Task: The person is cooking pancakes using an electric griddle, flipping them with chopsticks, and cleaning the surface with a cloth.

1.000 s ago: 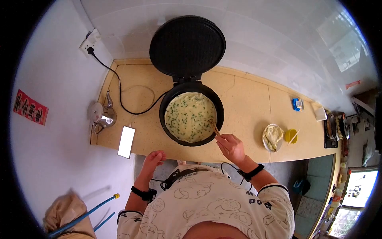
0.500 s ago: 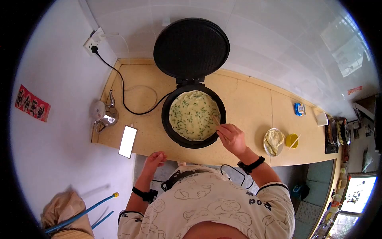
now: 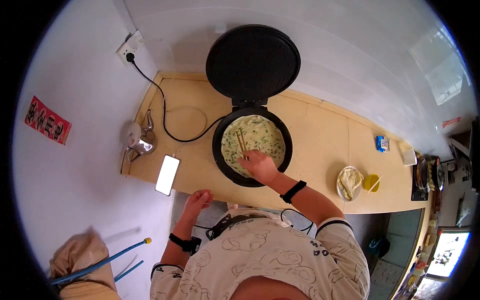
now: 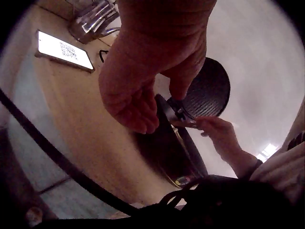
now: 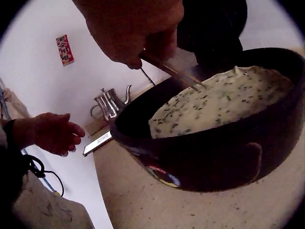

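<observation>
Chopsticks (image 3: 241, 142): grasped by right hand (image 3: 260, 167), tips on pancake (image 3: 264, 136), ten o'clock in pan (image 3: 217, 150).
Left hand (image 3: 197, 200): loose, empty, at pan's seven o'clock.

Wooden chopsticks (image 3: 241, 143); matt black pan (image 3: 216, 146), ribbed lid (image 3: 253, 62); shiny metal kettle (image 3: 141, 140); smooth speckled counter (image 3: 315, 135).

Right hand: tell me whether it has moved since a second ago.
Yes. Against the pan, the right hand has moved left from the right rim to over the pancake, and its chopsticks now reach across the pancake's middle.
</observation>
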Motion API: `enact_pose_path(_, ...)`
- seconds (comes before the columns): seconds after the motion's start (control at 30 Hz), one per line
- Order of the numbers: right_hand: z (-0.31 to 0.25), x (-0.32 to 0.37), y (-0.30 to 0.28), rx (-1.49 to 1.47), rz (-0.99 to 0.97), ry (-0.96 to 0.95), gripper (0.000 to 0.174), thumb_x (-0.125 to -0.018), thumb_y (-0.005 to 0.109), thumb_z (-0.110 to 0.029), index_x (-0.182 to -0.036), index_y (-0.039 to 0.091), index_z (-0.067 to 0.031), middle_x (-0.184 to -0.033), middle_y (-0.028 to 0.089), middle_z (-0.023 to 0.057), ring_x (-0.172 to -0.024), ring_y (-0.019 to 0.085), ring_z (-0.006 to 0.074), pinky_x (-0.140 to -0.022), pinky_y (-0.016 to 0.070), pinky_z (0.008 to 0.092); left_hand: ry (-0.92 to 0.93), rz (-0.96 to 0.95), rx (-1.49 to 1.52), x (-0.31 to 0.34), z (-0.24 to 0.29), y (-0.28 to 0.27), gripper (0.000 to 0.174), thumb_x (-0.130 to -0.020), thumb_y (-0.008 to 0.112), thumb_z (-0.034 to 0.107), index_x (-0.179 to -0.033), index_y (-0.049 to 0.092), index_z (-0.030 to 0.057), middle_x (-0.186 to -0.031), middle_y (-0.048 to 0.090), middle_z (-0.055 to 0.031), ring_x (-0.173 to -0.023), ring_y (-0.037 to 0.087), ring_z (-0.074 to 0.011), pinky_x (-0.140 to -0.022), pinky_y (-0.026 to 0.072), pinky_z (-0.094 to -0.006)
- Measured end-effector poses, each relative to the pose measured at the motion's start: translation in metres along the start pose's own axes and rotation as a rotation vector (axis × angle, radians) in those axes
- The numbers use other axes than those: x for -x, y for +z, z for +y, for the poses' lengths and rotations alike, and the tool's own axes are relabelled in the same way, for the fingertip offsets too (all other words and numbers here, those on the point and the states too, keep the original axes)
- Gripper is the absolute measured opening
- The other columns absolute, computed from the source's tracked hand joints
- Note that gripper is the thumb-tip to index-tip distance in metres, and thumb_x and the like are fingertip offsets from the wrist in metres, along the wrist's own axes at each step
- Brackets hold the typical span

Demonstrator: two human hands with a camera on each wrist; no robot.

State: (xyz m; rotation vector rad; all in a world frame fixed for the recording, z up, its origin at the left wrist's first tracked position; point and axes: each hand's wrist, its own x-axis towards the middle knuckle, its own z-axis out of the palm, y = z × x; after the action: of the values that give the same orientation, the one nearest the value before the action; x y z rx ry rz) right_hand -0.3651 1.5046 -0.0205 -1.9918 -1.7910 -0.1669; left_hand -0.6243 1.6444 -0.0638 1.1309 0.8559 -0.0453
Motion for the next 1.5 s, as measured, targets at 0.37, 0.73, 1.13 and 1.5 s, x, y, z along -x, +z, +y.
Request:
enact_pose_path(0.37,-0.024,0.031,-0.022,-0.107,-0.173,-0.085,0.03,-0.068,0.06,-0.011,-0.098,0.061,-0.0111,-0.094,0.056,0.0087,-0.084,0.056,0.0241,-0.065,0.0497,0.0332,-0.016,-0.014,-0.004,-0.003,0.003,0.0,0.035,-0.089,0.052,0.035,-0.11,0.054,0.0071,-0.1,0.061,-0.0036,-0.089,0.057,-0.0129,-0.076,0.0439,-0.0279)
enact_pose_path(0.73,-0.028,0.087,-0.085,-0.06,0.148,0.342,0.018,-0.074,0.064,-0.006,-0.092,0.063,-0.0056,-0.083,0.06,0.0083,-0.071,0.059,0.0235,-0.057,0.0503,0.0324,-0.026,-0.059,-0.024,-0.016,0.005,0.003,0.033,-0.088,0.053,0.035,-0.109,0.056,0.0093,-0.098,0.062,-0.0023,-0.089,0.058,-0.0133,-0.075,0.0441,-0.0283)
enact_pose_path(1.13,0.032,0.07,-0.066,0.023,0.183,0.233,0.016,-0.074,0.064,-0.007,-0.089,0.063,-0.0066,-0.085,0.06,0.0085,-0.069,0.059,0.0257,-0.058,0.0502,0.0333,-0.011,-0.051,-0.053,-0.014,0.008,0.011,0.031,-0.088,0.053,0.035,-0.107,0.057,0.0114,-0.097,0.062,-0.0003,-0.089,0.058,-0.012,-0.076,0.0433,-0.0283)
enact_pose_path(1.5,0.011,0.011,-0.036,-0.107,0.135,0.063,0.019,-0.071,0.064,-0.009,-0.09,0.063,-0.0091,-0.089,0.06,0.0097,-0.077,0.059,0.0275,-0.062,0.0506,0.0356,-0.024,-0.004,-0.017,-0.004,0.003,0.011,0.031,-0.089,0.052,0.032,-0.109,0.056,0.0088,-0.099,0.062,-0.0025,-0.089,0.058,-0.0121,-0.076,0.0439,-0.0267)
